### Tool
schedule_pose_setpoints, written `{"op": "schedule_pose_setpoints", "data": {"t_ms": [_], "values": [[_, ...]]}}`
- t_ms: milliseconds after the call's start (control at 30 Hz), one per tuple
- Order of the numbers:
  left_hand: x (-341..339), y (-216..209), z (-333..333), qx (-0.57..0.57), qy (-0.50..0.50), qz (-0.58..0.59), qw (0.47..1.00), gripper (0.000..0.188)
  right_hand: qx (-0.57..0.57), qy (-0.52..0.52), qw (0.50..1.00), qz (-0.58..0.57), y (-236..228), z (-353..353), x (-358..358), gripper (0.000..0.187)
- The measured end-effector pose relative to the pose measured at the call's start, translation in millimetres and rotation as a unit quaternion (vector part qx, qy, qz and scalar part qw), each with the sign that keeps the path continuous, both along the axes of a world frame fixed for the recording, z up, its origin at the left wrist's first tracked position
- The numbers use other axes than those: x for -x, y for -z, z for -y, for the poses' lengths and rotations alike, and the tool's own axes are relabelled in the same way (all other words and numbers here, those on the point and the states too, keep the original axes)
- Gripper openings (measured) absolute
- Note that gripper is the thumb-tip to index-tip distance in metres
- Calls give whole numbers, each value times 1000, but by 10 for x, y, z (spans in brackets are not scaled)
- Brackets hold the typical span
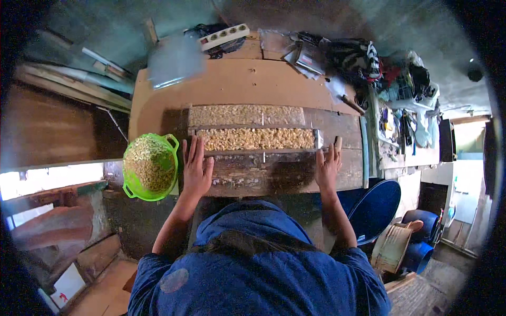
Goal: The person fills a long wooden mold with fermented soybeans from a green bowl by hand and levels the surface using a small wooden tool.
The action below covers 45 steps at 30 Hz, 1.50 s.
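Observation:
A long narrow bed of pale tan, bean-like pieces (258, 139) lies across the worn wooden board (237, 176), with strips along its long sides. My left hand (196, 171) rests at its left end, fingers stretched forward and thumb apart. At the right end is my right hand (328, 169), fingers extended beside a shiny plastic edge (319, 139). A short brownish stick-like piece (338, 142) shows by its fingertips. Directly behind lies a similar long slab in clear plastic (246, 115). Neither hand visibly grips anything.
Left of my left hand, a bright green colander (174, 152) holds a heap of similar pale pieces. Clear plastic sheets (176, 60) and a white power strip (225, 37) lie at the back. Bags and clutter (353, 55) fill the back right; a blue drum (374, 210) stands below the right edge.

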<state>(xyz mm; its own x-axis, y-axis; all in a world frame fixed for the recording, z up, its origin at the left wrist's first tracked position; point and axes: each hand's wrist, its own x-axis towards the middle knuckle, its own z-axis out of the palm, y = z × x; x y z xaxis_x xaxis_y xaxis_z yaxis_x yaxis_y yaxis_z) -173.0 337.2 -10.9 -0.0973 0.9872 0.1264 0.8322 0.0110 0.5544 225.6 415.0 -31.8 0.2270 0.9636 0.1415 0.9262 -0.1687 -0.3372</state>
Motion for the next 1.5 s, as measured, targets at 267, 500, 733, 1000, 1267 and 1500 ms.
{"op": "schedule_pose_setpoints", "data": {"t_ms": [267, 500, 733, 1000, 1267, 1500], "values": [[-8, -3, 12, 16, 10, -28, 999, 59, -8, -91, 988, -128, -50, 34, 293, 64], [-20, 16, 15, 17, 3, -45, 999, 59, 16, -225, 974, -28, -285, 148, 492, 62], [-18, 27, 12, 10, -2, -47, 999, 60, -19, -308, 949, -66, -437, 142, 402, 60], [-9, 60, 18, 10, -5, -47, 999, 62, 1, -185, 980, -66, -157, 66, 296, 59], [-29, 40, 10, 8, -6, -52, 999, 61, 13, -198, 980, -24, -164, 71, 495, 65], [-33, 12, 10, 4, -5, -45, 999, 62, 19, -211, 977, -12, -186, 32, 513, 69]]}}
